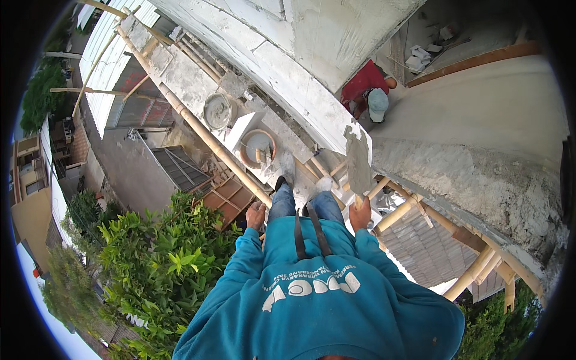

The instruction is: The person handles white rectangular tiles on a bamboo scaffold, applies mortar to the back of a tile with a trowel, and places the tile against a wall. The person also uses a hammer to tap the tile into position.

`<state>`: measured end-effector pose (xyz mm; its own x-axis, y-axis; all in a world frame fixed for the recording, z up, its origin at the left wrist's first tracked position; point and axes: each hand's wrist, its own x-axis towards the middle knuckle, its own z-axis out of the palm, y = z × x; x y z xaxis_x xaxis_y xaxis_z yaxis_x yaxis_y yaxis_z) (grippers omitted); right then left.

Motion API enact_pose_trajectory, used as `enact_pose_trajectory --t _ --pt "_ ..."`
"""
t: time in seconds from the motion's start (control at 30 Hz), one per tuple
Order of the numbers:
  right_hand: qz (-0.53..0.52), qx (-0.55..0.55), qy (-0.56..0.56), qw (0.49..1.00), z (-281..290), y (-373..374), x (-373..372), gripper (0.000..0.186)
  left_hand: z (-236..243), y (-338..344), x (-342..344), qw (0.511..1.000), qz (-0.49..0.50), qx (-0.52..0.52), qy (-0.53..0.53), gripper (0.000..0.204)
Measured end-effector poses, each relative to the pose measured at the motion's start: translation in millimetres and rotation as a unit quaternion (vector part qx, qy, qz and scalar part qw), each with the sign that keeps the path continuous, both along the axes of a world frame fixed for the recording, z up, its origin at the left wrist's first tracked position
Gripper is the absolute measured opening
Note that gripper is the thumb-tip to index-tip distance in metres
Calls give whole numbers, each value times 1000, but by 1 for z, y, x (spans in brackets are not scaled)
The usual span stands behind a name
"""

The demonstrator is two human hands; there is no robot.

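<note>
In my right hand (360, 214) is the handle of a trowel (358, 162), its long blade coated in grey mortar and pointing away from me beside the white wall corner. My left hand (256, 216) is closed at my left hip, close to the bamboo rail (198, 127); what its fingers grip, if anything, is hidden. Past my feet stands a bucket of grey mortar (219, 113). Nearer is a round brown-rimmed basin (274, 144) with greyish contents and a short handle-like piece in it. Between them lies a white block (240, 131).
I stand on a narrow, mortar-splashed plank scaffold (189, 75) with a drop on the left. Pale block wall (264, 54) rises on its right. Beyond the corner a person in a red shirt and cap (378, 105) bends low. Bamboo poles (399, 214) cross at right; a leafy tree (162, 258) grows below left.
</note>
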<state>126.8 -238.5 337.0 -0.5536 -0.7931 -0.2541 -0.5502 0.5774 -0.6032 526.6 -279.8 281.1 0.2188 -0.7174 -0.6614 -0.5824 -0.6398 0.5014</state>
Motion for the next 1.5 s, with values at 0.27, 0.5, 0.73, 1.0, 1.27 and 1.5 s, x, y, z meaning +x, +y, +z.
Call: enact_pose_trajectory --t 0.27,0.5,0.73,1.0,1.27,1.5 --pt "-49 -132 -314 939 44 -157 55 42 50 -8 26 998 20 54 -9 47" --pt "-148 -119 -463 866 -8 -178 90 51 84 -19 70 998 57 7 -24 46" --pt "-81 36 -387 918 4 -120 71 58 88 -36 65 999 12 29 -30 45" --pt "-20 165 -341 925 60 -59 20 67 63 -51 33 997 -63 -39 -12 51" --pt "168 47 -37 984 103 -111 -7 51 14 -37 54 1000 -21 9 -1 51" --pt "186 166 23 968 108 -116 -62 55 28 -45 61 998 47 -3 45 47"
